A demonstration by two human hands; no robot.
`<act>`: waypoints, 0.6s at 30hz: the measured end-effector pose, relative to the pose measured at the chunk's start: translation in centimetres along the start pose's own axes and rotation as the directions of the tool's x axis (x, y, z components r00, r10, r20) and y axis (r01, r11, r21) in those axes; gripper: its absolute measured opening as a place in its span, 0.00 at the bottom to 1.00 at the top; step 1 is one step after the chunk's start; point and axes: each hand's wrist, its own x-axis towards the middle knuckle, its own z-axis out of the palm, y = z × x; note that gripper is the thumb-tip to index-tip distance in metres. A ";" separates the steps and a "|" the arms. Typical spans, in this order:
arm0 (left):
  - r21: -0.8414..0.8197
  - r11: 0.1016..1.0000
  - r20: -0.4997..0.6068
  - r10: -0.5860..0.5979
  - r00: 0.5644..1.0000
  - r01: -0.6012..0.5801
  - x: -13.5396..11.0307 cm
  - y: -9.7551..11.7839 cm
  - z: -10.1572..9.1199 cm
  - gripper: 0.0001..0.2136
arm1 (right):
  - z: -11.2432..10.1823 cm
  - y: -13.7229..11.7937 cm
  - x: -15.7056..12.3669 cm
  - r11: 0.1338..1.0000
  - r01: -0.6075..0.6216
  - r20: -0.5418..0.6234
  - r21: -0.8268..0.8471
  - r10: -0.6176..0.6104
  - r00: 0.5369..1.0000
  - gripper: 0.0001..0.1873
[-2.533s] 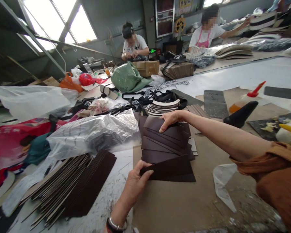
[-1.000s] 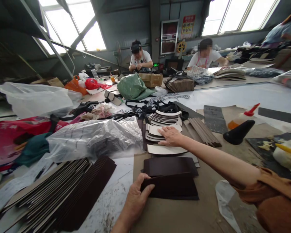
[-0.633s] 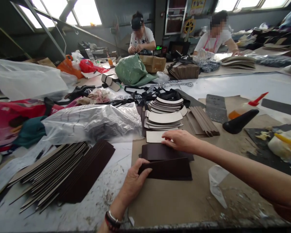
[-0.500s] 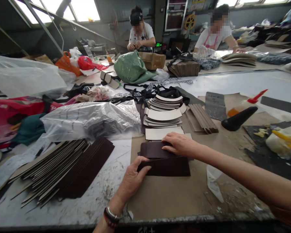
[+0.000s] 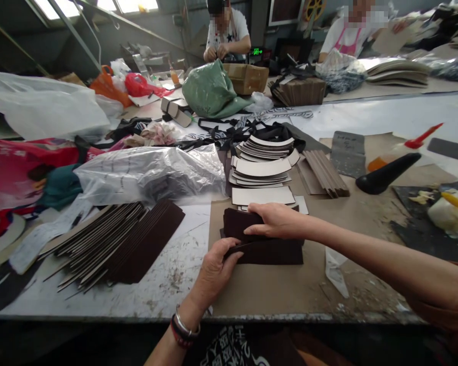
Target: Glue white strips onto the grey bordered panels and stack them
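Observation:
My left hand [image 5: 216, 264] pinches the left end of a dark brown strip [image 5: 273, 252] between thumb and fingers, near the front of the table. Just beyond it, my right hand [image 5: 278, 219] grips the upper dark brown panel [image 5: 236, 222], thumb on the near face and fingertips over its far edge. The panel's right part is hidden under that hand. Behind the hands lie curved pale-faced pieces [image 5: 263, 166] in overlapping stacks. To the left, a fanned pile of dark brown strips [image 5: 148, 241] rests on the white table covering.
A clear plastic bag [image 5: 156, 173] lies beyond the strip pile. Grey-brown boards [image 5: 322, 173], a black cone-shaped object [image 5: 387, 174] and a red-tipped bottle [image 5: 416, 144] are at right. A green bag [image 5: 209, 91] sits farther back. Two people work across the table.
The view has tipped downward, showing more below the table edge. My right hand has shifted its hold leftward on the upper panel, which looks more tilted. My left hand keeps its pinch.

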 end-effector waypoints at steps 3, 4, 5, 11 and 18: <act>0.078 0.993 -0.061 0.097 0.993 -0.092 -0.1 0.4 0.1 0.04 | -0.2 0.0 0.4 0.998 -0.053 -0.042 0.036 0.054 0.998 0.18; 0.109 0.984 -0.066 0.147 0.987 -0.139 -0.1 0.7 0.1 0.03 | -0.4 0.2 0.6 0.994 -0.060 -0.074 0.096 0.067 0.995 0.17; 0.144 0.971 -0.062 0.201 0.978 -0.190 -0.1 1.0 0.1 0.03 | -0.5 0.6 0.8 0.985 -0.062 -0.102 0.164 0.079 0.992 0.16; 0.289 0.882 -0.014 0.392 0.920 -0.372 -0.2 2.1 0.2 0.06 | -0.8 1.6 1.4 0.958 -0.077 -0.114 0.277 0.113 0.987 0.14; 0.342 0.807 0.030 0.503 0.864 -0.482 -1.3 2.0 0.3 0.11 | -1.2 1.5 2.1 0.959 -0.186 -0.094 0.214 0.210 0.973 0.14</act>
